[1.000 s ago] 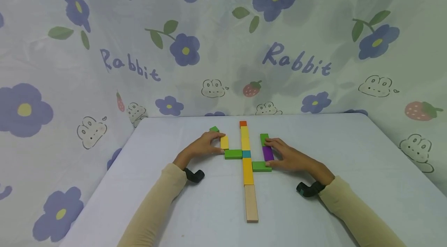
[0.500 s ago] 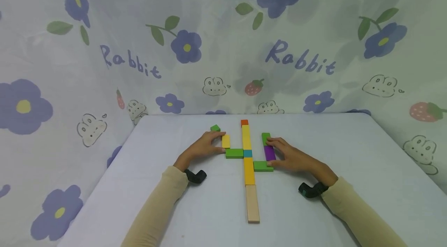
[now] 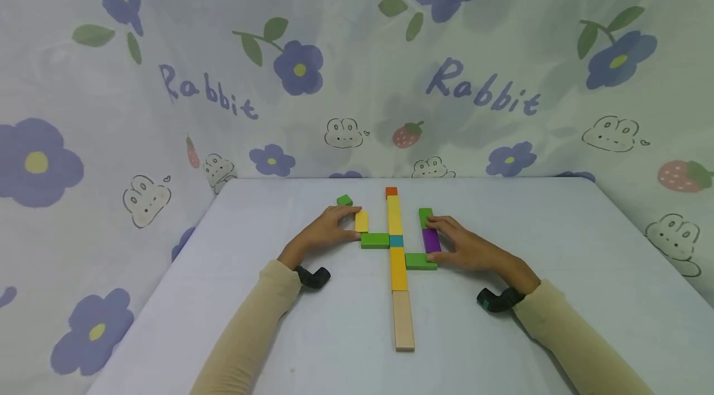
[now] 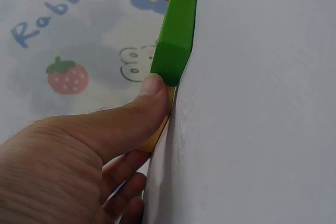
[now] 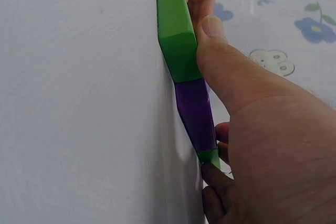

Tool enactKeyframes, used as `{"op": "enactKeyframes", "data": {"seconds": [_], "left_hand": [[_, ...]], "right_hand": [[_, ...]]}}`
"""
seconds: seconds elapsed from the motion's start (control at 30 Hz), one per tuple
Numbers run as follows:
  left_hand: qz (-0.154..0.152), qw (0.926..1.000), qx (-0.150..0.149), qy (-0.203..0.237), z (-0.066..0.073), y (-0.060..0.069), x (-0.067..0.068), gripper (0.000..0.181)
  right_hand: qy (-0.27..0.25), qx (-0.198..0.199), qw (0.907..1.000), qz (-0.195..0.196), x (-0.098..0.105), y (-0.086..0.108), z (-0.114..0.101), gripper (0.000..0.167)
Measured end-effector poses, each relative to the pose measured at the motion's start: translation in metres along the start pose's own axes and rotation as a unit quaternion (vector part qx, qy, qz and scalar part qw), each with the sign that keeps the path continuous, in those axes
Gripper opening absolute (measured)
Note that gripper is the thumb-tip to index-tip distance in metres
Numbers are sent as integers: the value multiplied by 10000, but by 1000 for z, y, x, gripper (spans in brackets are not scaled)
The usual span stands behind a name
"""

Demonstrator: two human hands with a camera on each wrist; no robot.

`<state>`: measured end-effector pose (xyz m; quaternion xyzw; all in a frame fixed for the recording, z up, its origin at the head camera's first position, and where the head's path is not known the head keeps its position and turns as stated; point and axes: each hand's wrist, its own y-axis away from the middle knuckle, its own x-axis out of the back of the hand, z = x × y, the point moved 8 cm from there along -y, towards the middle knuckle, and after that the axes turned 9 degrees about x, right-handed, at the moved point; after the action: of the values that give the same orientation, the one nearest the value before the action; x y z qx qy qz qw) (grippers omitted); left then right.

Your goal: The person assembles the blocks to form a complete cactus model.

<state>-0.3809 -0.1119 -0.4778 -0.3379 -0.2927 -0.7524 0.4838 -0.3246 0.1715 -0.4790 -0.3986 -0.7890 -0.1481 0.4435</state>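
In the head view my left hand (image 3: 329, 227) spans a short yellow block (image 3: 361, 221) between thumb and fingertip. Its thumb also touches the near corner of the green block (image 4: 177, 30) in the left wrist view. My right hand (image 3: 465, 246) holds a purple block (image 3: 431, 240) between thumb and fingers. That thumb rests at the horizontal green block (image 3: 418, 261), and the fingers reach a second green block (image 5: 210, 156) at the purple one's far end. Both side branches meet a central column of blocks, with a small blue block (image 3: 396, 240) in it.
The column runs from an orange-red block (image 3: 392, 191) through a pale yellow block (image 3: 394, 215) and a deeper yellow block (image 3: 398, 269) to a plain wooden block (image 3: 403, 320). A small green pentagon-like block (image 3: 344, 200) lies beyond my left fingers. A white cloth covers the table (image 3: 312, 345).
The head view has tilted and shifted slightly. Both hands stay at the same blocks, and the block layout looks unchanged.
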Motion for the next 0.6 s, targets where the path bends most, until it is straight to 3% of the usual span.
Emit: {"op": "enactKeyframes", "data": {"seconds": [0.6], "left_hand": [[-28, 10000, 6, 19, 1, 1, -2, 69]], "right_hand": [[-79, 16, 10000, -6, 0, 0, 0, 86]]}}
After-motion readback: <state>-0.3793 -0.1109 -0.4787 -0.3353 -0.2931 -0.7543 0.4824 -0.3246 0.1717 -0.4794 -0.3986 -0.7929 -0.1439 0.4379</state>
